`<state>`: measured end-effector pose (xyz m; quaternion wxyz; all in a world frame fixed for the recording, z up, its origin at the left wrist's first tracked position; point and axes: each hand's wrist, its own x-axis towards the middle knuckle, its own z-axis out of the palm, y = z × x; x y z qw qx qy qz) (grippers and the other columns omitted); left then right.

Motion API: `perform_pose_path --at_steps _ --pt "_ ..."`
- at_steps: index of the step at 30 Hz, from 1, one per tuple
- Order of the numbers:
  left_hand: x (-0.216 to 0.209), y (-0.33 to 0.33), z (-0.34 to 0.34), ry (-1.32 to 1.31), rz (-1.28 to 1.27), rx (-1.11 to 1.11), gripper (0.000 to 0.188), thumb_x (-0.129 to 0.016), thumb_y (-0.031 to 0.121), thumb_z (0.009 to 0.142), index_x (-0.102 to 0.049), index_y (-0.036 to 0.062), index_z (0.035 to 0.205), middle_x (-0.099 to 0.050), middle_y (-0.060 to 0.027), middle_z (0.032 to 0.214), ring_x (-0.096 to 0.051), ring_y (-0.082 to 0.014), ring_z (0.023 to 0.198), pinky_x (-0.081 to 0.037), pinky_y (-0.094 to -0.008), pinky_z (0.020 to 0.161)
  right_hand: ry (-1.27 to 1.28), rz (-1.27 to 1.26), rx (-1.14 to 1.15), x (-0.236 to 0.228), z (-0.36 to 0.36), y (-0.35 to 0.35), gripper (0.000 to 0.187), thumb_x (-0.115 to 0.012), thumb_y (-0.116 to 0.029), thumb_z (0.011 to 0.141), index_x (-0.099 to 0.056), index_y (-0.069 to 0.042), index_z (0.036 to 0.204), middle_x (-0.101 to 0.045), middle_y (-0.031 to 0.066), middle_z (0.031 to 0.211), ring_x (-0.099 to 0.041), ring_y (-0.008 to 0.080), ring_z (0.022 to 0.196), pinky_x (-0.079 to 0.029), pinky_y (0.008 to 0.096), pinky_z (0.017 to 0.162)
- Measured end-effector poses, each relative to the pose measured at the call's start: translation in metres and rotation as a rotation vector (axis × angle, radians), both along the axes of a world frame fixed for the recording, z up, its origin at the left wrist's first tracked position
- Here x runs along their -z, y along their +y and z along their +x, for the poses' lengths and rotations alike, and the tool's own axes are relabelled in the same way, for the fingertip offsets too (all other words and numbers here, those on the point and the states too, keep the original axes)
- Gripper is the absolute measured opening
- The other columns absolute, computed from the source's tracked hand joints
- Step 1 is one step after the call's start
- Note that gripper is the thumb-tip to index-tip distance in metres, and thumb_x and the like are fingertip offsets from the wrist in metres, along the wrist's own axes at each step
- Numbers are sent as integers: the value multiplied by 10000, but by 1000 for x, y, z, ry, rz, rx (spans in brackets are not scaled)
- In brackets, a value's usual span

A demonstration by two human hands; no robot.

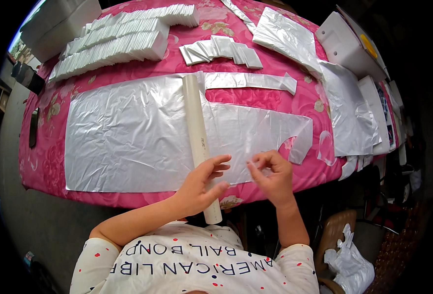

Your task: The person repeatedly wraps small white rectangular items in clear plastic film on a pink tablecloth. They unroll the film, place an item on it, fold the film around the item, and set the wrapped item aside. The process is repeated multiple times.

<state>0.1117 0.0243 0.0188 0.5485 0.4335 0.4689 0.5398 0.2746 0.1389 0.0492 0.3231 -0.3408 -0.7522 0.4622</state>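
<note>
By the table's (123, 198) near edge, your left hand (200, 187) is spread, right hand (275, 176) perhaps pinching light, slippery-looking film (128, 132), best held by corners.

- The single head view, a fisheye, looks from above the near edge of the table (52, 164).
- It faces down and forward, upright, toward the table's far side.
- It is close: the table fills most of its width, left hand (201, 185) and right hand (274, 176) at the near edge.
- The shirt (187, 257) shows below that edge.
</note>
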Motion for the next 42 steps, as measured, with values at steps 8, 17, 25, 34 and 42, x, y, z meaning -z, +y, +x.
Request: perform_pose_path --at_steps 8,17,25,34,42 --pt "-3 -34 -116 -138 -527 -90 207 -632 203 844 -566 26 931 -649 -95 838 -645 -179 756 -523 -297 651 -2 221 -441 -3 -43 -58 246 -699 -184 752 -579 -38 909 -617 98 890 -594 277 780 -482 362 679" --pt "-12 -142 -268 833 -531 -517 267 -632 24 751 -574 -13 1009 -630 -78 954 -605 -175 859 -473 -301 738 -728 12 -202 13 -20 -76 467 -704 -463 704 -586 -24 815 -617 97 655 -605 243 581 -457 325 529" --pt "-18 -49 -128 1197 89 -356 411 -569 4 781 -506 23 1187 -540 -181 1153 -511 -349 1063 -406 -401 923 -776 -252 -213 20 -31 -84 415 -651 -390 759 -627 24 787 -641 156 684 -636 265 610 -490 336 580" --pt "51 12 -59 1281 160 -181 578 -483 165 827 -309 -91 1315 -303 -238 1394 -257 -360 1321 -194 -449 1090 -814 -304 -309 17 -20 -72 468 -617 -443 792 -647 17 869 -651 163 727 -652 271 676 -500 327 623" --pt "60 9 -61 1445 125 -144 614 -383 253 838 -300 -112 1325 -265 -256 1416 -216 -353 1347 -138 -438 1107 -696 -334 -412 27 -80 9 574 -559 -517 827 -658 49 822 -641 134 666 -635 202 596 -493 299 590"
